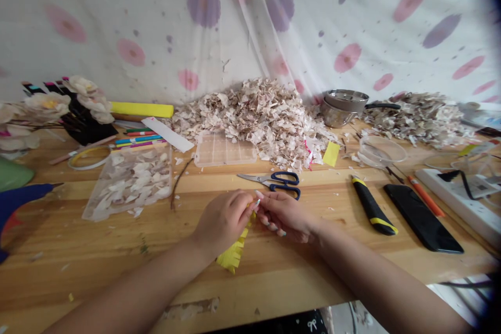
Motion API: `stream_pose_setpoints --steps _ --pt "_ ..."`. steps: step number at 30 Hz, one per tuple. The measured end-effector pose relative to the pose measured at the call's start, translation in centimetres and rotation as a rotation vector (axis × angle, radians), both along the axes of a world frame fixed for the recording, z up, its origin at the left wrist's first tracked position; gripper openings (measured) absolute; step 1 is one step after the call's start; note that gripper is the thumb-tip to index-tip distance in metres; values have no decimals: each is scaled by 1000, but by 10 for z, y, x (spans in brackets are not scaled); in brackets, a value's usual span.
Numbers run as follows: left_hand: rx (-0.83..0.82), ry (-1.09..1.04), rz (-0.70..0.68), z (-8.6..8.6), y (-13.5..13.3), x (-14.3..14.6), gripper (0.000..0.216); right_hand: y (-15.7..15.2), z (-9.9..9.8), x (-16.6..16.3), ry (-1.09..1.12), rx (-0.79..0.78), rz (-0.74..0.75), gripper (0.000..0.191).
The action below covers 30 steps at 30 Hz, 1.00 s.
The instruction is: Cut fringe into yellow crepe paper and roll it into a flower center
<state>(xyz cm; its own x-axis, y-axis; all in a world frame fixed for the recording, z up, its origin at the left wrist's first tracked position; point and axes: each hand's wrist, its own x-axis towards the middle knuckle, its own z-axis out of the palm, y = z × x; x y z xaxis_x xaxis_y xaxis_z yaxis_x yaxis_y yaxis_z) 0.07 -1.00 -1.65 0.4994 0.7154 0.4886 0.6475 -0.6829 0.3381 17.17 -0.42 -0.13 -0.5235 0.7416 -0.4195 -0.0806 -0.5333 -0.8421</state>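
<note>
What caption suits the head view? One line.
Left hand and right hand pinch fringed yellow paper above a wooden table, scissors just beyond.

A strip of yellow paper with a fringed edge (234,255) slants down towards the viewer (its upper end hidden), pinched between the left hand (223,220) and right hand (285,215).

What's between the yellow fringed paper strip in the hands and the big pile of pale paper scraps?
Blue-handled metal scissors, flat on the wooden table, just beyond the yellow fringed paper strip; head view.
</note>
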Motion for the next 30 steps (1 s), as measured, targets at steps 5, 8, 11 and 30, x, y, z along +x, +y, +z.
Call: stream_pose_setpoints --steps 5,8,11,30 --pt "17 10 -8 -2 0 0 17 1 -2 0 -50 26 5 34" --pt "44 7 -13 -2 0 1 17 2 -3 1 -80 44 -5 30" --pt "60 5 -17 -2 1 2 19 2 -2 2 -88 52 -26 25" --pt "-833 -655 -80 -17 4 9 27 4 -5 2 -7 7 -110 28"
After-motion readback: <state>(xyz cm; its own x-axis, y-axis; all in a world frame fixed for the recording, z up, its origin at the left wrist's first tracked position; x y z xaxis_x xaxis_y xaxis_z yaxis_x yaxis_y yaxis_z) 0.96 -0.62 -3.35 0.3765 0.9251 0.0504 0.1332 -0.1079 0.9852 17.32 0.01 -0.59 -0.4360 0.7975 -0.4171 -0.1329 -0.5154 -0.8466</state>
